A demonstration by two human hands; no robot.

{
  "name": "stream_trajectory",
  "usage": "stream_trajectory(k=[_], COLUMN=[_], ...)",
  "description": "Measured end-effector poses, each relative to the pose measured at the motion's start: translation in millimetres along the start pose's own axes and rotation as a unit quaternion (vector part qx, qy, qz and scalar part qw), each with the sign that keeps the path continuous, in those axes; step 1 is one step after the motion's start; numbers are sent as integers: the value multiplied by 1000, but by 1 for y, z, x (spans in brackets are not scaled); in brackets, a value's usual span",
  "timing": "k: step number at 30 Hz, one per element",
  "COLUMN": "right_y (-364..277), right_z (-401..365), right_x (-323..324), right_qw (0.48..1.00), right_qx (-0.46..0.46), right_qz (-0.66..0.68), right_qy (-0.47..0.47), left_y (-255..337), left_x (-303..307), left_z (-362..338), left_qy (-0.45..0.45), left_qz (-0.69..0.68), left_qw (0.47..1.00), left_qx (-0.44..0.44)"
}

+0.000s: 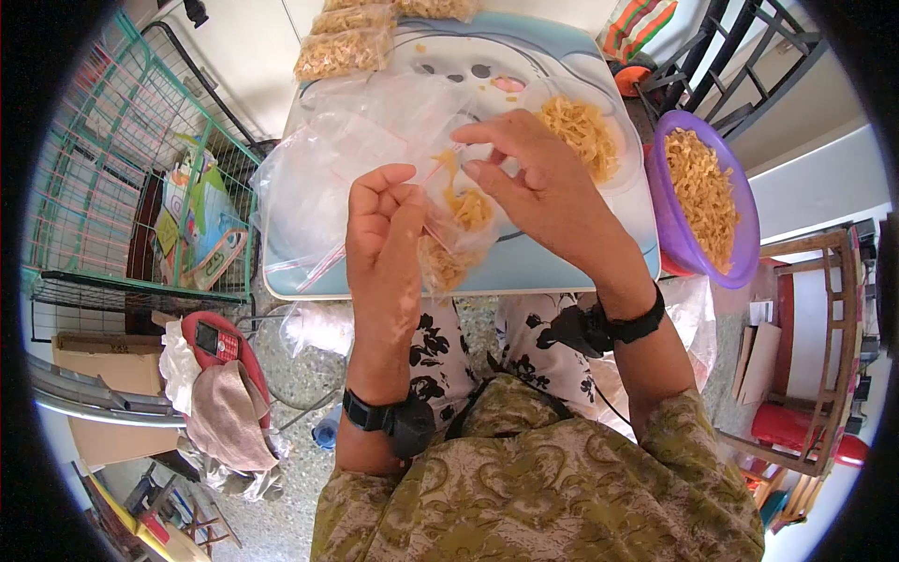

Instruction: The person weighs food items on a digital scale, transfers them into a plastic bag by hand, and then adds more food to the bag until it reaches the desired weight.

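Observation:
A clear zip bag [448, 267], partly filled with yellow-brown dried strips, hangs at the table's near edge. My left hand [382, 234] is closed, pinching the bag's rim between thumb and fingers. Over the bag's mouth is my right hand [538, 183], its thumb and index finger apart with nothing visible between them. Just below those fingertips, yellow strips [468, 208] lie in the upper part of the bag. A clear plate or shallow bowl of strips [581, 136] sits beyond my right hand. Flat clear zip bags [323, 155] lie to the left of my hands.
Filled bags [345, 51] are piled at the table's far left. A purple basin [740, 201] of strips stands right of the patterned table [562, 37]. On the left are a green wire cage [140, 103] and a red stool [248, 361] with a phone [217, 342] and cloth.

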State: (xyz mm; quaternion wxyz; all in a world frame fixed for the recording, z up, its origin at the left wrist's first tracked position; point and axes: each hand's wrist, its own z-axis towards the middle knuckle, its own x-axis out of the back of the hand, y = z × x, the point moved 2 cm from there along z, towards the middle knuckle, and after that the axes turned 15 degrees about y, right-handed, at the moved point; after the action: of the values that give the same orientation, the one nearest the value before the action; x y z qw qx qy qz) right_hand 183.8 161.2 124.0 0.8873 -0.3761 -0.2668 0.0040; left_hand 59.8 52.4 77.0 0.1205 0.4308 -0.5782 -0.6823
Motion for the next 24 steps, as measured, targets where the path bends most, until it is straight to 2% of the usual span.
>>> stream_trajectory(k=[1, 3, 7, 9, 13, 15, 19, 22, 24], right_y=[2, 6, 7, 0, -2, 0, 3, -3, -10], right_z=[3, 5, 3, -1, -11, -11, -18, -20, -21], right_x=[-3, -10, -13, -10, -9, -11, -15, -10, -4], right_qw=[1000, 995, 995, 990, 982, 957, 948, 960, 968], right_qx=[1, 95, 88, 123, 177, 214, 228, 185, 118], right_qz=[1, -29, -34, -57, -49, -160, -165, -137, -133], right_qy=[0, 14, 22, 49, 34, -113, -150, -160, -176], left_y=[1, 1, -1, -1, -1, 1, 4, 4, 2], left_x=[-1, -2, -2, -1, -1, -3, -1, 1, 1], left_z=[-1, -1, 1, 3, 4, 4, -2, 0, 1], left_qy=[-10, -10, 7, 19, 23, 22, 16, 24, 27], left_qz=[3, 7, 6, 16, 14, 22, 46, 60, 56], left_qw=[1000, 1000, 1000, 1000, 1000, 999, 999, 998, 998], left_qx=[-8, -11, -11, -9, -10, -9, -6, -27, -27])
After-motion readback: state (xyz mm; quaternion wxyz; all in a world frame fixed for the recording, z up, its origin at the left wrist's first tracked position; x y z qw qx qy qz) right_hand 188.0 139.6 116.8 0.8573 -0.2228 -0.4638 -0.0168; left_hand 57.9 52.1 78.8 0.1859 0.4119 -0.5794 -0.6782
